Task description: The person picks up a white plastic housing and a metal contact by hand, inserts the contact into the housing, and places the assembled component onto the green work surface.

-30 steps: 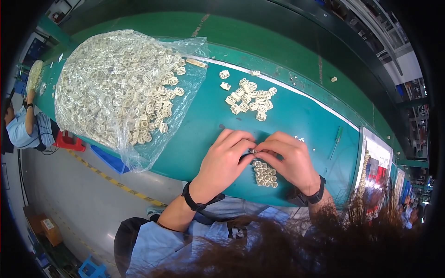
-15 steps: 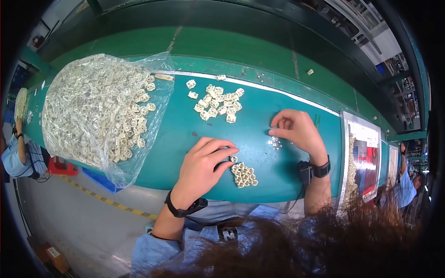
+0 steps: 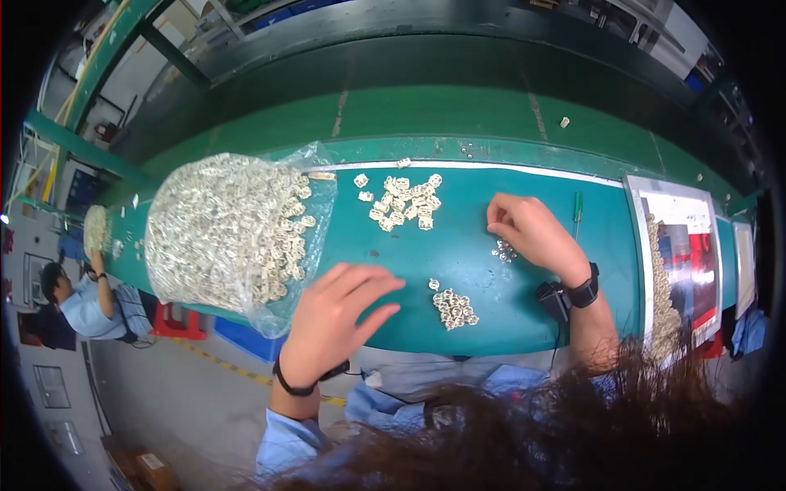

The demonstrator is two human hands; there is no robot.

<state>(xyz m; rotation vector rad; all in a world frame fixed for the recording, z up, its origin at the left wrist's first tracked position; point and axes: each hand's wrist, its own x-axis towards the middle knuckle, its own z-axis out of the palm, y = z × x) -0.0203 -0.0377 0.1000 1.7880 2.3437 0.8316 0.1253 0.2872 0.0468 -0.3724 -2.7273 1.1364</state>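
Green bench [image 3: 458, 262] ran across my view, with a darker green belt behind it at twelve o'clock. My left hand [image 3: 336, 315] hovered flat over the near edge, fingers [image 3: 372, 286] spread and straight, holding nothing. They pointed toward two o'clock, at a small pile [image 3: 453, 309] of pale ring-shaped parts lying just beside the fingertips, apart from them. My right hand [image 3: 532, 233] rested farther out, at one o'clock from that pile, its fingers curled down onto a few loose parts [image 3: 503, 251]; I could not tell whether they pinched any. A dark band [image 3: 583, 290] sat on that wrist, and another on the left wrist [image 3: 295, 385]. At eleven o'clock from the right hand lay a wider scatter [image 3: 403, 201] of the same parts, well apart from both hands. At nine o'clock from that, a clear bag [image 3: 233, 233] lay on its side, packed full of parts, its mouth toward the scatter. A green-handled tool [image 3: 578, 214] lay at three o'clock of the right hand. Beyond it stood a tray [image 3: 679, 245] with red and white sheets. Far off at nine o'clock another person [image 3: 86, 299] in blue worked at the bench end.
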